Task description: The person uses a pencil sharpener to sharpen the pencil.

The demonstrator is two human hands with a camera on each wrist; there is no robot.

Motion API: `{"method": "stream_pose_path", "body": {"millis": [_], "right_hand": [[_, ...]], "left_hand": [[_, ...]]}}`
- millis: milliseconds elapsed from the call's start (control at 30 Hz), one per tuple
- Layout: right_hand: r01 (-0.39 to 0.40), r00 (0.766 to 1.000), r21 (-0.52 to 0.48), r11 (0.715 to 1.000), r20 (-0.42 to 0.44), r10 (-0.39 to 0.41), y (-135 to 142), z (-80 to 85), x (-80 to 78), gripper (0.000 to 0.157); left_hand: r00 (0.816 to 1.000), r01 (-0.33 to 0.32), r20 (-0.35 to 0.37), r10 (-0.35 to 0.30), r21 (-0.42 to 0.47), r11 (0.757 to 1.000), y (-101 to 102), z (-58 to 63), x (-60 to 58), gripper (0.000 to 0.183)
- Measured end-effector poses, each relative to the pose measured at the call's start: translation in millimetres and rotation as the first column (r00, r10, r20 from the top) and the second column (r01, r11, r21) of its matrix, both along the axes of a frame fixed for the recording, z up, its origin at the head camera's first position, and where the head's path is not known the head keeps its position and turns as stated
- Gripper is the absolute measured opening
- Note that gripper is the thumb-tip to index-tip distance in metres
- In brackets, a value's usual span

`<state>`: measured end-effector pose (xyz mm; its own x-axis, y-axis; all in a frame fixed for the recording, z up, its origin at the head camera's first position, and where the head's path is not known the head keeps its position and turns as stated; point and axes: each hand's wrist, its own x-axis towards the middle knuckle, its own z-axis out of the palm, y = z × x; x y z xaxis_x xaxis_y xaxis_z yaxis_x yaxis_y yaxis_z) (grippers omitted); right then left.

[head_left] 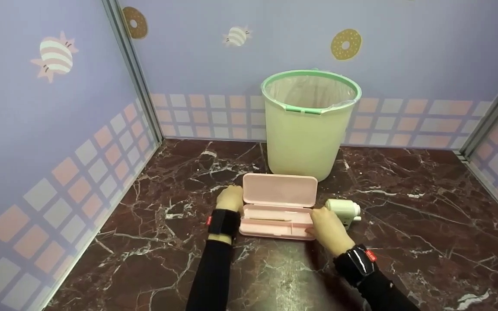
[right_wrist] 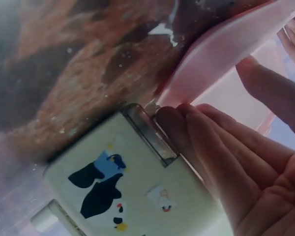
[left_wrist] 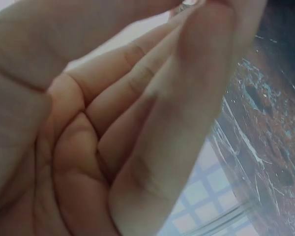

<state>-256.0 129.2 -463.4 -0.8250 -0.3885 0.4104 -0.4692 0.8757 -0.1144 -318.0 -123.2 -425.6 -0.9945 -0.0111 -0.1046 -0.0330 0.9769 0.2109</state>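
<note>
A pink pencil case (head_left: 280, 190) lies unfolded on the marbled table, its lid raised at the back. In its tray lies a thin pencil (head_left: 270, 219). My left hand (head_left: 230, 198) holds the case's left side beside the lid; in the left wrist view its curled fingers (left_wrist: 172, 113) hide the contact. At the right end my right hand (head_left: 329, 229) grips the case, thumb over the rim and fingertips outside. Right behind those fingers stands a cream pencil sharpener (right_wrist: 137, 182) with penguin pictures, a clear window and a small knob.
A pale bin (head_left: 307, 138) with a green rim and a clear liner stands close behind the pencil case. Patterned panels (head_left: 205, 56) border the dark marbled table (head_left: 154, 242) at the back and both sides.
</note>
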Motion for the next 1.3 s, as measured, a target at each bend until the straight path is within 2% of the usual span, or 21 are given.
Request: {"method": "stream_pose_path", "body": {"millis": [133, 300, 467, 667, 767, 1033, 1167, 1300], "right_hand": [[-0.037, 0.999, -0.056, 0.998, 0.033, 0.039, -1, -1.1, -2.2, 0.029], [-0.062, 0.994, -0.088, 0.994, 0.086, 0.070, -9, -0.8, -1.4, 0.029], [-0.081, 0.990, -0.102, 0.992, 0.105, 0.092, -21, 0.0, -0.3, 0.031], [-0.104, 0.987, -0.131, 0.986, 0.107, 0.118, -32, -0.3, -1.9, 0.031], [-0.109, 0.986, -0.143, 0.984, 0.109, 0.125, -35, -0.2, -3.3, 0.029], [-0.132, 0.986, -0.119, 0.984, 0.083, 0.142, -34, 0.3, -2.7, 0.028], [-0.161, 0.985, -0.078, 0.984, 0.045, 0.165, -30, 4.5, 0.2, 0.030], [-0.186, 0.982, -0.079, 0.979, -0.009, 0.186, -25, 16.6, 3.8, 0.029]], "left_hand": [[1.000, -0.001, -0.022, 0.001, 0.001, 1.000, -5, -1.4, 2.1, 0.047], [0.999, -0.047, -0.018, 0.048, 0.037, 0.998, -18, -2.8, 2.2, 0.042], [0.993, -0.117, 0.020, 0.116, 0.071, 0.991, -35, -2.4, 0.3, 0.046], [0.991, -0.133, 0.030, 0.131, 0.077, 0.988, -51, -0.3, 2.5, 0.051], [0.991, -0.130, 0.021, 0.129, 0.077, 0.989, -54, -0.3, 3.2, 0.050], [0.984, -0.170, 0.062, 0.166, 0.056, 0.984, -52, 1.5, 0.9, 0.052], [0.982, -0.186, 0.048, 0.184, 0.021, 0.982, -52, 7.6, 2.4, 0.053], [0.983, -0.182, -0.030, 0.182, 0.006, 0.983, -50, 22.6, 8.1, 0.050]]}}
